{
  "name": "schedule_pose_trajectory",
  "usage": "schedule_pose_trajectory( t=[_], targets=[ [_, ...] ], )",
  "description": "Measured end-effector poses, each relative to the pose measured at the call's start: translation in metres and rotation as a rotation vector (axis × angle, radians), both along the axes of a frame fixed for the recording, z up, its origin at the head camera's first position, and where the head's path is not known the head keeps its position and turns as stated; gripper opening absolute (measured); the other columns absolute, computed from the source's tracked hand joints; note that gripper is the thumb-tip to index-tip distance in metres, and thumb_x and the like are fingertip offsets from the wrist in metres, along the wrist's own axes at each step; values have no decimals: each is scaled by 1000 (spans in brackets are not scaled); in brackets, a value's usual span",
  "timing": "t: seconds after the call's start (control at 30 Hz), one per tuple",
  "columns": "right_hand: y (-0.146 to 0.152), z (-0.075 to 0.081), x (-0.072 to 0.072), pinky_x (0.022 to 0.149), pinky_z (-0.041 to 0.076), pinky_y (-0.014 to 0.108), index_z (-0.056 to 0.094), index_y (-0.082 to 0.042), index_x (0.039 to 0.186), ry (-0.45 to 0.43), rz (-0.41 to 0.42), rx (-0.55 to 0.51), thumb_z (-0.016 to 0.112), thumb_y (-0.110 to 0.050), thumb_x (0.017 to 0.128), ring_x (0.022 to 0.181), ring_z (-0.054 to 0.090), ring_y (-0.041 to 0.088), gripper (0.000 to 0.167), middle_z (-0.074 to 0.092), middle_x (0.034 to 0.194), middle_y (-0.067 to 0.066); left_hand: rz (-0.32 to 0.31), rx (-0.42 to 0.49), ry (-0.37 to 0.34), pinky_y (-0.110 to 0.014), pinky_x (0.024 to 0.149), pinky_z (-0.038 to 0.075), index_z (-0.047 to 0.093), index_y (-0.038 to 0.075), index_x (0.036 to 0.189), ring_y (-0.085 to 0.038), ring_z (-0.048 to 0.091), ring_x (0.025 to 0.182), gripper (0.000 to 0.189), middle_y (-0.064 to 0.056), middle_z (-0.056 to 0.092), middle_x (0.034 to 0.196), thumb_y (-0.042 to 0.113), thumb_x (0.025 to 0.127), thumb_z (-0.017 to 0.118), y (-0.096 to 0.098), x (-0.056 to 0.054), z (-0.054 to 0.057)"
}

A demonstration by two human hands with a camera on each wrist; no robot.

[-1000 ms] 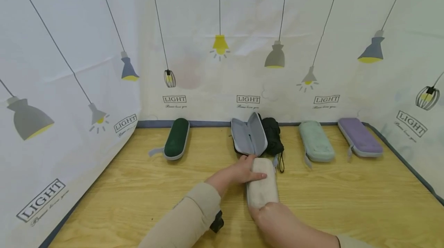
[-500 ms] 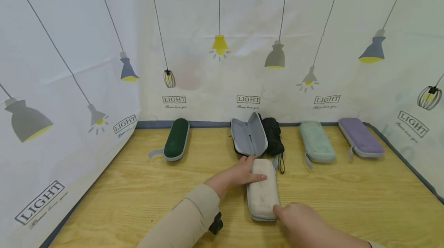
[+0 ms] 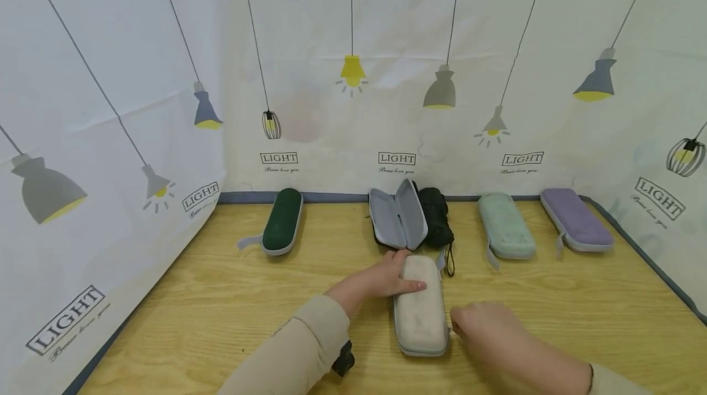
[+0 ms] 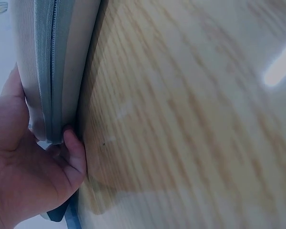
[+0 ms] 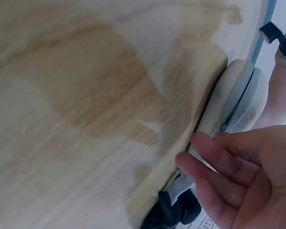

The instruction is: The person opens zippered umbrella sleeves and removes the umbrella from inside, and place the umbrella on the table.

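Observation:
A beige zippered glasses case (image 3: 422, 312) lies lengthwise on the wooden table in the head view. My left hand (image 3: 386, 278) grips its far left corner, thumb across the top; in the left wrist view the left fingers (image 4: 74, 150) curl round the case's end beside the grey zipper (image 4: 52, 71). At the near right side, my right hand (image 3: 486, 327) pinches the zipper pull, mostly hidden by the fingers. The right wrist view shows the zipper slider (image 5: 223, 128) at the fingertips, with a dark gap between the case halves (image 5: 243, 98) behind it.
Just behind stands an open case with grey lining (image 3: 397, 220), beside a folded black umbrella (image 3: 436, 217) with a wrist loop. Closed cases in dark green (image 3: 283, 221), mint (image 3: 505, 226) and purple (image 3: 575, 220) lie along the back. A lamp-printed cloth (image 3: 331, 27) encloses the table.
My right hand has moved from the case's near end round the corner and up its right side, drawing the zipper pull along. The left hand keeps its grip.

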State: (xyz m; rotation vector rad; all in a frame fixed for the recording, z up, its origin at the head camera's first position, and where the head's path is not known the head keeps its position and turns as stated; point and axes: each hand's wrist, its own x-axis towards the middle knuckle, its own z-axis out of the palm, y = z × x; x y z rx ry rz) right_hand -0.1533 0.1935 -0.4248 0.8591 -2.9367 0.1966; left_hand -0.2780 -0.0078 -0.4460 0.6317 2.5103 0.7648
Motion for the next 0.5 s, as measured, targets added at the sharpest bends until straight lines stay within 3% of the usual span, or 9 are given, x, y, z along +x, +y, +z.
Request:
schedule_pose_trajectory(
  t=[0.07, 0.3, 0.5],
  targets=[
    [1, 0, -2, 41, 38, 30, 50, -18, 64, 34, -7, 10, 73, -8, 83, 46, 43, 7, 32, 46, 55, -9, -1, -3, 3, -41, 108, 33, 22, 8, 153, -31, 32, 138, 84, -23, 23, 152, 51, 92, 61, 0, 1, 0],
    [5, -1, -15, 42, 33, 28, 46, -21, 65, 27, -91, 22, 70, -12, 87, 48, 35, 6, 34, 38, 55, -11, -6, -7, 13, -40, 108, 33, 22, 8, 152, -31, 33, 138, 83, -23, 24, 151, 51, 92, 61, 0, 0, -2],
    [5, -3, -28, 44, 34, 29, 47, -21, 66, -2, -129, 44, 72, -15, 88, 50, 37, 8, 33, 40, 57, -10, -5, 8, -3, -42, 109, 32, 22, 7, 153, -32, 31, 138, 84, -23, 23, 152, 51, 93, 61, 0, 0, -2]
  ],
)
